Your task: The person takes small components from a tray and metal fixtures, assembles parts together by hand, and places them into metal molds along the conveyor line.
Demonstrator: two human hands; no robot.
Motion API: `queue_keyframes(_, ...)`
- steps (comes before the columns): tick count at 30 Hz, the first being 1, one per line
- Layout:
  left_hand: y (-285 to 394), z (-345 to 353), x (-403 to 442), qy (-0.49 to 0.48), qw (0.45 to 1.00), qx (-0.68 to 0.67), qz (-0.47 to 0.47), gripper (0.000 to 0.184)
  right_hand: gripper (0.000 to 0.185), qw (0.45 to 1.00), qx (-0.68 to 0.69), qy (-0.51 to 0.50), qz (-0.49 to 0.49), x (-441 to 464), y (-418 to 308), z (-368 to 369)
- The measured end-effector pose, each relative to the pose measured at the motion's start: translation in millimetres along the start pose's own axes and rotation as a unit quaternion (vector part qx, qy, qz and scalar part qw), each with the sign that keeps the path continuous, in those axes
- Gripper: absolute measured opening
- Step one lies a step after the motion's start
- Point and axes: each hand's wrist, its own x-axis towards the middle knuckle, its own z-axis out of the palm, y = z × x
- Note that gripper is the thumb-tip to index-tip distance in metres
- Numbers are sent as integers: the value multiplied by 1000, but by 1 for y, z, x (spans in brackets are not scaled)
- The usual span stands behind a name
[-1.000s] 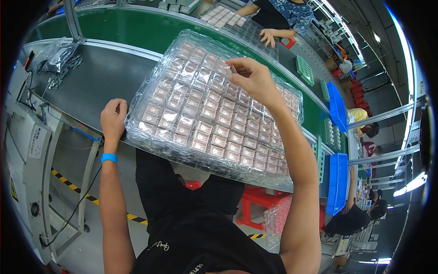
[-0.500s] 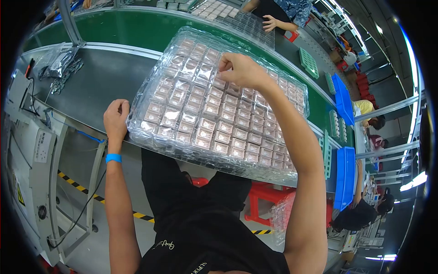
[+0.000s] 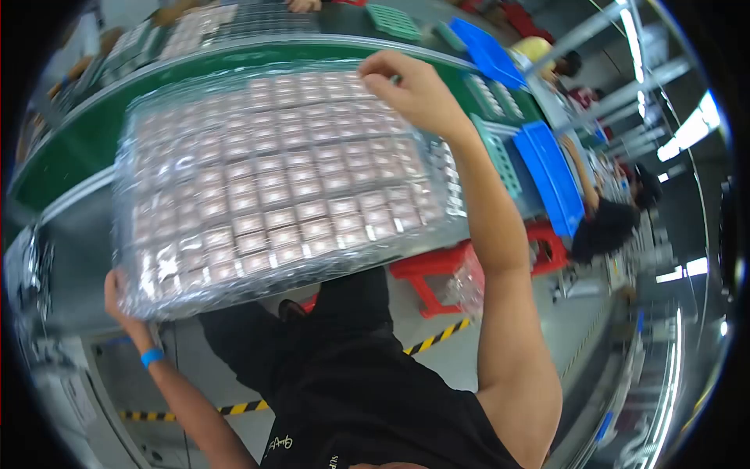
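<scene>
In front of me lies a clear plastic tray (image 3: pixel 281 184) with many compartments, each showing a small pinkish, box-like piece; clear film or stacked trays form its shiny rim, and motion blurs it. My left hand (image 3: pixel 127 301) is at the tray's near left corner, fingers against its side and partly hidden by the plastic. Over the tray's far right part, my right hand (image 3: pixel 406 87) is closed, thumb and fingertips pinched together. What is between those fingertips, if anything, is too small to make out.
Behind the tray runs a green conveyor belt (image 3: pixel 74 160). Blue bins (image 3: pixel 551 180) and a green perforated tray (image 3: pixel 498 156) stand to the right. A red stool (image 3: pixel 426 273) is below the bench. Another person's hand (image 3: pixel 303 5) shows at the top; other people sit farther right.
My view has turned, and the tray now appears farther left and rotated. My left hand has gone from beside the tray to its corner. My right hand is now over its far right part, still pinched.
</scene>
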Motion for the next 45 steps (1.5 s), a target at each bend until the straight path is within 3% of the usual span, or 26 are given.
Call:
queue_keyframes(2,-6,1,0,4,997,-61,47,22,23,993,-12,80,82,-38,52,-36)
queue_keyframes(5,-18,-2,2,-6,998,-62,14,27,21,960,-90,187,189,-110,129,-68)
queue_keyframes(7,-9,-5,4,-17,999,-8,39,27,21,927,-135,205,282,-157,159,-66)
queue_keyframes(9,-32,-5,7,-18,996,-2,83,27,22,941,-92,160,285,-189,171,-55)
queue_keyframes(13,-84,-4,14,-19,997,-78,11,36,24,965,-100,69,234,-198,138,-25)
queue_keyframes(16,-60,-13,12,-53,998,-14,41,36,27,959,-176,29,221,-196,148,-18)
queue_keyframes(19,-58,-10,2,-101,992,60,52,36,24,961,-165,-47,216,-185,151,-31)
queue_keyframes(20,-26,-13,-1,-105,987,113,40,37,24,968,-158,-60,187,-181,147,-34)
queue_keyframes(21,0,-1,-7,33,987,67,145,16,20,959,-198,-80,185,-177,141,-35)
queue_keyframes(23,50,-2,-4,9,992,70,106,10,18,973,-184,-77,113,-168,137,-34)
queue_keyframes(24,54,-2,-2,13,982,107,154,10,18,982,-145,-61,106,-164,139,-34)
queue_keyframes(25,62,-4,-3,7,986,109,124,10,19,988,-108,-46,103,-158,138,-35)
queue_keyframes(26,71,-4,-5,-1,990,107,94,11,22,983,-65,-12,170,-148,125,-38)
queue_keyframes(28,79,-3,-5,9,990,116,83,12,23,989,-35,96,110,-118,123,-37)
queue_keyframes(29,79,-2,-5,12,993,95,70,14,23,991,-27,101,83,-93,87,-38)
queue_keyframes(33,83,-2,-4,20,994,86,60,19,21,994,-2,51,-95,-1,-8,11)
queue_keyframes(35,89,-3,-4,22,996,72,51,19,14,995,91,-18,-26,33,-47,56)
queue_keyframes(37,99,-6,-5,13,996,85,40,18,17,991,62,-73,-92,63,-66,95)
queue_keyframes(40,102,-4,-5,13,998,65,3,18,20,973,9,-59,-224,96,-78,140)
queue_keyframes(45,103,-2,-5,52,997,50,-17,18,17,962,-101,-117,-227,107,-85,172)
